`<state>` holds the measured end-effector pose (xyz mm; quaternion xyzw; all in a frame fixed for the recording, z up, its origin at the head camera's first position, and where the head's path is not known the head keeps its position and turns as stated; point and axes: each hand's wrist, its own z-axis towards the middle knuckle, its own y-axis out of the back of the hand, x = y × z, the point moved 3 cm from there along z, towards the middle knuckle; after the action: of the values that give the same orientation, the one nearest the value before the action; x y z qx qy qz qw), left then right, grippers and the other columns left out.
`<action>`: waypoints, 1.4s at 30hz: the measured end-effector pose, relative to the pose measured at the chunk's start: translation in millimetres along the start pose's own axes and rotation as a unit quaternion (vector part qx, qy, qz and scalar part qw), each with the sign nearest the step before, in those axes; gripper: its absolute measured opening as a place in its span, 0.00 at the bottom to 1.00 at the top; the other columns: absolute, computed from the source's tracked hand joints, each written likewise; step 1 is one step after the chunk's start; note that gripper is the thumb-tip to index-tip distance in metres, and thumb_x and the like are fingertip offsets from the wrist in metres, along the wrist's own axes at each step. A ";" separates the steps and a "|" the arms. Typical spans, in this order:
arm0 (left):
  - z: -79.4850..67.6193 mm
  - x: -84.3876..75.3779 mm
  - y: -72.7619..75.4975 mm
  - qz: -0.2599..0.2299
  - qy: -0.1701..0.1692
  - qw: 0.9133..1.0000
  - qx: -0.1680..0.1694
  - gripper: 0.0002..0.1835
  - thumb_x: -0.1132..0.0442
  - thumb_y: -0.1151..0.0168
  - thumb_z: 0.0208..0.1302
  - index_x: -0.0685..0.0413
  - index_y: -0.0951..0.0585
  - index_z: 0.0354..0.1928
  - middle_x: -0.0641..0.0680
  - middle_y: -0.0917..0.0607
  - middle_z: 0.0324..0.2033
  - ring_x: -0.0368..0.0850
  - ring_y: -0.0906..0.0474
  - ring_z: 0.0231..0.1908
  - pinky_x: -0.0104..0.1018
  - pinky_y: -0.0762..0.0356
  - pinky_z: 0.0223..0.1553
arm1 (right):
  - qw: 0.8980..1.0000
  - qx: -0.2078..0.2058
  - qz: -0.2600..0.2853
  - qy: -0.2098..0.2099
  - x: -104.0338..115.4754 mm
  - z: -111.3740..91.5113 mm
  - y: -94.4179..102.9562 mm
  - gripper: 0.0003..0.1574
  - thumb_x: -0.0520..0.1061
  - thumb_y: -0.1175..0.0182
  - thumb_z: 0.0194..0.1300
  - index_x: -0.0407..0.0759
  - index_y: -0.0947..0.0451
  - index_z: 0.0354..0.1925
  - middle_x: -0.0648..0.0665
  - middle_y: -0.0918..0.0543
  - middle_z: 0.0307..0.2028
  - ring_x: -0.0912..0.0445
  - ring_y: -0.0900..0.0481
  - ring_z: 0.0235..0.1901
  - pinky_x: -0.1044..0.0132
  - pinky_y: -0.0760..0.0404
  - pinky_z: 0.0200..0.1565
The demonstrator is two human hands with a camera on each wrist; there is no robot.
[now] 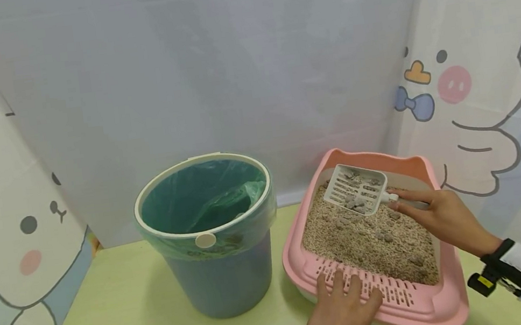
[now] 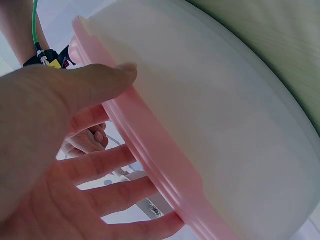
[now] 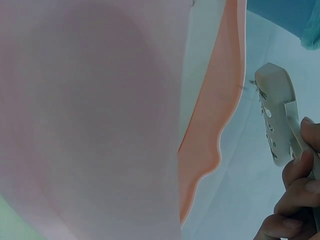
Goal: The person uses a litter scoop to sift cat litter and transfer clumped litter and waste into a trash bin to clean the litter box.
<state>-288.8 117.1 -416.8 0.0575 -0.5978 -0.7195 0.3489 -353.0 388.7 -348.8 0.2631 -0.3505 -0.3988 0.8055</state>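
My right hand (image 1: 445, 215) grips the handle of a pale grey slotted litter scoop (image 1: 380, 183), held over the far part of a pink litter box (image 1: 449, 304). Several grey clumps and bits of litter lie on the scoop's slots. Below it, brown granular litter (image 1: 348, 238) with more clumps fills the box. At the near edge my left hand (image 1: 335, 313) holds the pink rim. Its fingers lie spread over the perforated ledge, and in the left wrist view the thumb (image 2: 107, 82) presses near the rim's outer side. The right wrist view shows the scoop (image 3: 277, 90) edge-on.
Left of the litter box stands a blue-grey bin (image 1: 228, 280) lined with a thin green plastic bag (image 1: 245, 199). Both stand on a pale yellow-green table (image 1: 126, 303). A curtain (image 1: 248, 66) with cartoon animals hangs close behind them.
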 end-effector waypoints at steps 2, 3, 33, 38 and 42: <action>0.0 0.2 0.0 -0.001 0.002 1.000 0.001 0.33 0.24 0.54 0.71 0.31 0.29 0.67 0.50 0.17 0.62 0.54 0.19 0.63 0.57 0.16 0.58 | 1.000 0.001 -0.002 -0.003 0.3 0.6 0.4 0.20 0.41 0.32 0.70 0.35 0.15 0.58 0.36 0.09 0.31 0.72 0.41 0.11 0.72 0.41 0.16; -0.1 0.1 0.0 0.000 0.002 1.000 0.000 0.32 0.24 0.54 0.71 0.31 0.29 0.67 0.50 0.17 0.62 0.54 0.19 0.63 0.57 0.15 0.58 | 1.000 0.001 -0.004 -0.003 0.4 1.0 0.7 0.20 0.41 0.32 0.70 0.35 0.14 0.58 0.35 0.09 0.32 0.72 0.41 0.11 0.72 0.41 0.16; -2.9 3.4 0.4 -0.002 0.006 1.000 -0.006 0.38 0.19 0.55 0.66 0.32 0.29 0.68 0.50 0.18 0.63 0.55 0.20 0.64 0.57 0.16 0.58 | 0.970 0.172 0.110 -0.132 26.8 44.4 29.3 0.23 0.55 0.42 0.79 0.46 0.16 0.63 0.51 0.32 0.19 0.53 0.31 0.22 0.64 0.32 0.29; 0.6 2.8 -0.6 -0.027 0.001 0.999 0.037 0.42 0.17 0.56 0.64 0.30 0.32 0.72 0.50 0.21 0.67 0.55 0.23 0.68 0.59 0.18 0.61 | 0.962 0.185 0.134 -0.151 45.4 67.3 40.7 0.29 0.59 0.42 0.78 0.45 0.20 0.67 0.51 0.31 0.22 0.53 0.31 0.25 0.64 0.31 0.29; 2.7 2.1 -0.7 -0.040 0.004 0.997 0.059 0.44 0.16 0.57 0.63 0.29 0.34 0.74 0.50 0.22 0.69 0.56 0.24 0.70 0.60 0.19 0.63 | 0.966 0.180 0.126 -0.138 67.9 90.5 47.4 0.30 0.61 0.41 0.77 0.47 0.20 0.67 0.49 0.29 0.22 0.52 0.32 0.25 0.63 0.31 0.32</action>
<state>-292.0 118.1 -416.1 0.1048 -0.6349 -0.6961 0.3183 -371.7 345.3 -235.7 0.3003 -0.5545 -0.2565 0.7325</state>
